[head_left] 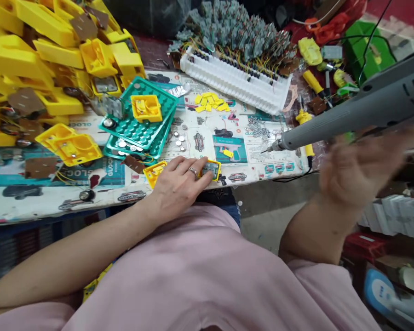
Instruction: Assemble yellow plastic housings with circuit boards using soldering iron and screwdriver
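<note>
My left hand (181, 184) lies over a yellow plastic housing (154, 174) at the table's front edge, its fingers bent round it; a grey part shows in the housing's right end. On the right, my right hand (352, 170) is blurred beneath a grey electric screwdriver (341, 110); its grip on the tool is not clear. The screwdriver's tip points left, just by a scatter of small screws (258, 128). Small yellow pieces (210, 102) lie behind, and a single one (227, 153) rests right of my left hand.
Green trays (143, 112) with round metal cells and a yellow housing stand left of centre. Yellow housings (31, 59) pile up at the left. A white rack (234, 80) with wired grey parts is at the back. Hand tools (313, 82) and a green bin (369, 50) are at the right.
</note>
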The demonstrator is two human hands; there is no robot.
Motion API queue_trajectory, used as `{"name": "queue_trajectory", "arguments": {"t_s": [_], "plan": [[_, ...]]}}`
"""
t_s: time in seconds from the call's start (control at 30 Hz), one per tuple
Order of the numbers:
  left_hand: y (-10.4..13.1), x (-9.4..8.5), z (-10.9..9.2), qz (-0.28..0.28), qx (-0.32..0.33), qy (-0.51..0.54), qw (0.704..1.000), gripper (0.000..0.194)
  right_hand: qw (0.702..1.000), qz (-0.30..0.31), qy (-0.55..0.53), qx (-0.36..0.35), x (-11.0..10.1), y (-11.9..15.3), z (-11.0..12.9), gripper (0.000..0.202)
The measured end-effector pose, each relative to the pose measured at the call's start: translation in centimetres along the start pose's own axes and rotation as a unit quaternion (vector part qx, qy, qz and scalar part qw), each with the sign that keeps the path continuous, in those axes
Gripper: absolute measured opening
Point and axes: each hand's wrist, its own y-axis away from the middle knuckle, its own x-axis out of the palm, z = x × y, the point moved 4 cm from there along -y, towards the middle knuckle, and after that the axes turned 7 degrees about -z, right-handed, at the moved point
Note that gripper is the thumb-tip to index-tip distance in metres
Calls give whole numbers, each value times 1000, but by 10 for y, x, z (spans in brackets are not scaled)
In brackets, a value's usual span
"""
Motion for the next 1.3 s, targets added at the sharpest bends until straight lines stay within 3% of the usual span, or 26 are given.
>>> {"name": "queue_trajectory", "arguments": {"t_s": [0.17,0.23,0.3,0.37,0.43,0.5,0.53,0.6,0.7,0.83,0.93,1.03,1.13,1.3], "plan": [[-5,8,16,83,32,59,994,28,995,23,-93,-8,-2,-14,-16,56],[-7,13,24,122,37,73,989,31,993,-7,-111,-42,0,-17,-11,60],[-10,15,29,156,39,73,984,33,989,-20,-139,-48,8,-22,-7,72],[-13,14,31,167,39,76,982,29,989,24,-144,-4,25,-28,-6,84],[-17,10,31,144,41,88,985,21,983,103,-144,50,47,-35,-7,92],[-20,6,30,105,45,95,989,21,965,151,-203,75,67,-43,-6,88],[-21,5,29,91,44,96,990,22,958,141,-232,90,74,-47,-6,78],[-24,3,29,66,42,94,993,22,966,45,-228,117,81,-56,-7,50],[-26,0,26,37,40,87,995,22,972,-100,-169,127,80,-59,-5,42],[-25,-2,29,12,24,102,994,18,979,-86,-169,74,79,-53,3,35],[-34,-8,43,-52,-30,135,989,15,988,-106,-92,60,76,-48,6,40],[-62,-26,56,-125,-82,189,971,42,986,-156,-3,65,78,-46,9,52],[-101,-55,52,-159,-71,231,957,64,985,-161,45,49,86,-44,16,52],[-156,-93,31,-84,-56,77,992,57,986,-135,88,37,89,-38,13,68]]}}
